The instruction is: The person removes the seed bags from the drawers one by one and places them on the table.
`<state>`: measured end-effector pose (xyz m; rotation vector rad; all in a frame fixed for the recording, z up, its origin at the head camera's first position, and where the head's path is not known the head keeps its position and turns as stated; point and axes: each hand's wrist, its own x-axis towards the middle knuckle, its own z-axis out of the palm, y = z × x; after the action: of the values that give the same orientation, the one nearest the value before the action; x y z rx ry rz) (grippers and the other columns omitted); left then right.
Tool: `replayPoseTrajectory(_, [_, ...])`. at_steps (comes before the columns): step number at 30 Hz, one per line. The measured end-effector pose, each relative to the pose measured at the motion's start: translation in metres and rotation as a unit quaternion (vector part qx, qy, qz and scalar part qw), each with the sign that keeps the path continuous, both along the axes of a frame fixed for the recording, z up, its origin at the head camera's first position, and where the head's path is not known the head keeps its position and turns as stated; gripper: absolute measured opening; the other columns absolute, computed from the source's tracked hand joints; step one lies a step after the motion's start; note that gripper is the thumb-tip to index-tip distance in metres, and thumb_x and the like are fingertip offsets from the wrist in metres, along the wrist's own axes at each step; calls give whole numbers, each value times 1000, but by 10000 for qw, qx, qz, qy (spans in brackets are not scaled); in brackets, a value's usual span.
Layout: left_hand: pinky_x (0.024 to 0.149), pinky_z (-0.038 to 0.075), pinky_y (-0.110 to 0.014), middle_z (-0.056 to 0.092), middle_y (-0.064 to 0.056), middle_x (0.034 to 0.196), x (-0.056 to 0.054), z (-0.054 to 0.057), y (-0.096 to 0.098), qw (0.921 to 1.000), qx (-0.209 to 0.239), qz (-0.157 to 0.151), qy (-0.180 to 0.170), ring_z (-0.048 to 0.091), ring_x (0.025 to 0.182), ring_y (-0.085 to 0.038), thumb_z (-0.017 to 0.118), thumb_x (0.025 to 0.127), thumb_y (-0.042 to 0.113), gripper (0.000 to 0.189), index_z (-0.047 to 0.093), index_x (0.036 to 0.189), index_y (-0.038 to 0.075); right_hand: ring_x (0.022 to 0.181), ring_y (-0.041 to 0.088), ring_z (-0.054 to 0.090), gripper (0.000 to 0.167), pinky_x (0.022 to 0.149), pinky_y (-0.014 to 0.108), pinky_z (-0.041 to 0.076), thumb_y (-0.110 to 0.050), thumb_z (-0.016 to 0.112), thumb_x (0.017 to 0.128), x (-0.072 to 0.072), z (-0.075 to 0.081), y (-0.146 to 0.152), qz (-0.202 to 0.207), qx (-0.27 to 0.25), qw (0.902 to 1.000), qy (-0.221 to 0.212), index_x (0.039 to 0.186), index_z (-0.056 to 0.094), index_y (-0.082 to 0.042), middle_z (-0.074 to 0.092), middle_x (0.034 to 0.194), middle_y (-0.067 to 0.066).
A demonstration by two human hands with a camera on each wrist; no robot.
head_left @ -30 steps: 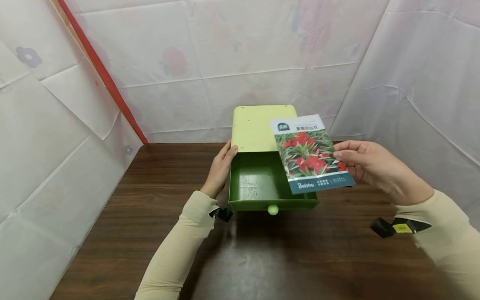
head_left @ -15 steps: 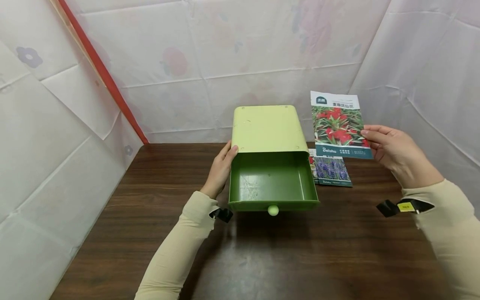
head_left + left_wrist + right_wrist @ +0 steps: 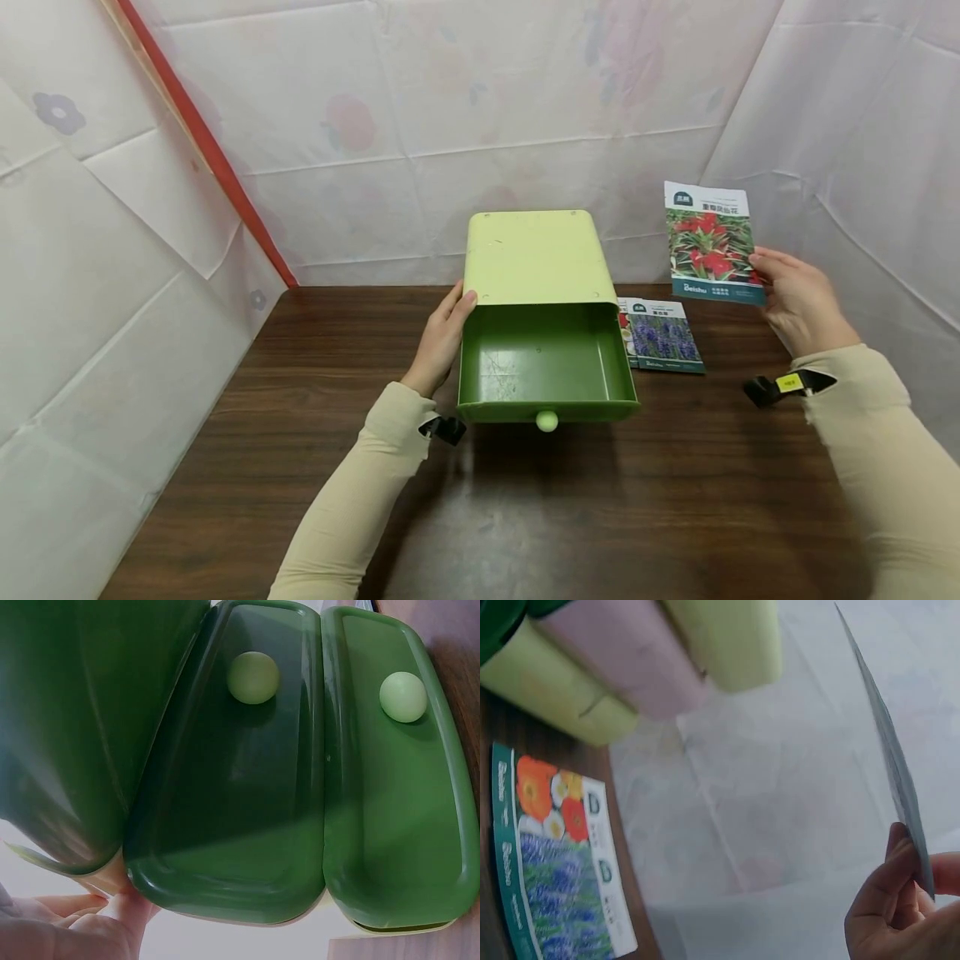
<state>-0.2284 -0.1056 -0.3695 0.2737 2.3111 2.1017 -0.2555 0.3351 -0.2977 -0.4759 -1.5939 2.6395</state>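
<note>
A drawer cabinet (image 3: 536, 254) with a pale yellow-green top stands on the table, its green top drawer (image 3: 487, 411) pulled out with nothing visible inside. My left hand (image 3: 438, 342) rests against the cabinet's left side, thumb at the top front corner. Up at the right, my right hand (image 3: 802, 300) pinches the edge of a seed packet (image 3: 708, 242) printed with red flowers, held in the air. Below it, a seed packet with purple flowers (image 3: 666, 337) lies on the table, overlapping another with orange, red and white flowers (image 3: 555, 799).
Two lower drawers, the middle one (image 3: 240, 795) and the bottom one (image 3: 409, 810), are closed, each with a round knob. The dark wood table (image 3: 337, 350) is bounded by white sheeting (image 3: 375, 183) behind and at both sides. A red strip (image 3: 202, 142) runs down the left corner.
My right hand has carried the red-flower packet from over the open drawer to the right and back, uncovering the two packets on the table. My left hand and the cabinet have stayed put.
</note>
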Motion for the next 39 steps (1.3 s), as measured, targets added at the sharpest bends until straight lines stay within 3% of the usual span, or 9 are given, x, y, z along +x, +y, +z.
replayPoseTrajectory(11, [121, 25, -43, 20, 7, 163, -1, -1, 0, 9998, -184, 89, 1, 19, 151, -15, 45, 100, 57, 69, 22, 157, 25, 63, 4, 62, 20, 54, 17, 52, -4, 75, 85, -30, -44, 19, -1505, -3, 9873, -506, 69, 78, -16, 69, 67, -9])
replayPoseTrajectory(15, [121, 26, -43, 21, 6, 163, 0, 0, 0, 9998, -163, 105, 18, 19, 151, -16, 45, 100, 56, 68, 23, 157, 25, 88, -2, 58, 13, 68, 12, 48, -11, 75, 86, -36, -64, 28, -1903, 327, 9759, -1012, 81, 80, -22, 68, 84, -19])
replayPoseTrajectory(19, [121, 26, -44, 21, 6, 163, 1, 0, 0, 9999, -105, 82, 26, 19, 151, -17, 45, 101, 55, 67, 23, 157, 25, 109, -3, 51, 16, 81, 10, 42, -15, 71, 90, -41, -84, 36, -2171, 395, 9665, -1309, 101, 77, -25, 62, 98, -18])
replayPoseTrajectory(25, [121, 25, -44, 20, 5, 163, 2, 2, -1, 10000, -82, 24, 12, 19, 151, -17, 44, 102, 53, 67, 22, 157, 23, 92, 1, 55, 16, 62, 9, 47, -6, 67, 91, -43, -113, 47, -2641, 105, 9560, -1271, 90, 77, -19, 64, 78, -13])
replayPoseTrajectory(27, [121, 25, -45, 20, 4, 163, 3, 2, -1, 10000, -64, 0, 8, 18, 151, -17, 44, 101, 53, 67, 22, 157, 23, 93, 1, 56, 16, 62, 10, 48, -6, 68, 91, -41, -121, 48, -2722, 72, 9536, -1284, 92, 77, -19, 64, 81, -12])
replayPoseTrajectory(32, [121, 25, -45, 20, 6, 163, 2, -1, -2, 9999, -100, 30, 10, 19, 151, -17, 45, 100, 55, 68, 22, 157, 25, 116, 0, 52, 15, 93, 11, 43, -10, 67, 92, -36, -135, 48, -2767, 220, 9496, -1456, 93, 77, -21, 63, 88, -16])
replayPoseTrajectory(34, [121, 25, -45, 20, 6, 163, 2, -1, -2, 9999, -126, 58, 6, 19, 151, -17, 45, 100, 55, 68, 22, 157, 25, 124, 0, 48, 16, 103, 12, 38, -10, 65, 93, -34, -139, 48, -2747, 332, 9485, -1541, 90, 76, -22, 62, 80, -17])
replayPoseTrajectory(36, [121, 26, -45, 20, 6, 163, 2, -1, -2, 9999, -143, 90, -3, 19, 151, -17, 45, 100, 56, 68, 23, 157, 25, 122, 0, 49, 19, 103, 12, 38, -8, 64, 93, -32, -141, 47, -2763, 361, 9465, -1629, 88, 75, -23, 61, 70, -17])
replayPoseTrajectory(39, [121, 26, -45, 21, 6, 163, 2, -1, -3, 9999, -124, 104, -21, 20, 151, -17, 45, 100, 55, 68, 23, 157, 26, 107, 0, 53, 25, 88, 11, 44, -4, 61, 93, -29, -144, 47, -2752, 550, 9431, -1786, 87, 76, -24, 59, 61, -18])
